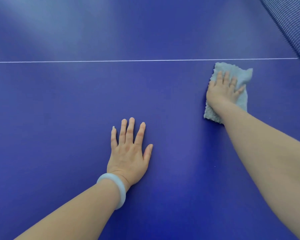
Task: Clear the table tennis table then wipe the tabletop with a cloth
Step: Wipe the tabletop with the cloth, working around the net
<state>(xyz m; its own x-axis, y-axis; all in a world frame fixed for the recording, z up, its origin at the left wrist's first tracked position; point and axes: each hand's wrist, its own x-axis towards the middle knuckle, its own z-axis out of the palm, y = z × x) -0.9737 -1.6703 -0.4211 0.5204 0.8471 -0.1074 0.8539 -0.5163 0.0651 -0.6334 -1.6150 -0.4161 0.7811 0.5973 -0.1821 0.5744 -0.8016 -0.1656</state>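
The blue table tennis tabletop (59,118) fills the view. A fluffy grey cloth (235,71) lies flat on it at the right, just below the white centre line (111,61). My right hand (222,90) presses down on the cloth with fingers stretched out on top of it. My left hand (130,149) rests flat on the bare tabletop in the middle, fingers spread, with a pale bangle on the wrist.
The net (291,26) runs along the top right corner, close to the cloth. A light glare lies across the far left of the tabletop.
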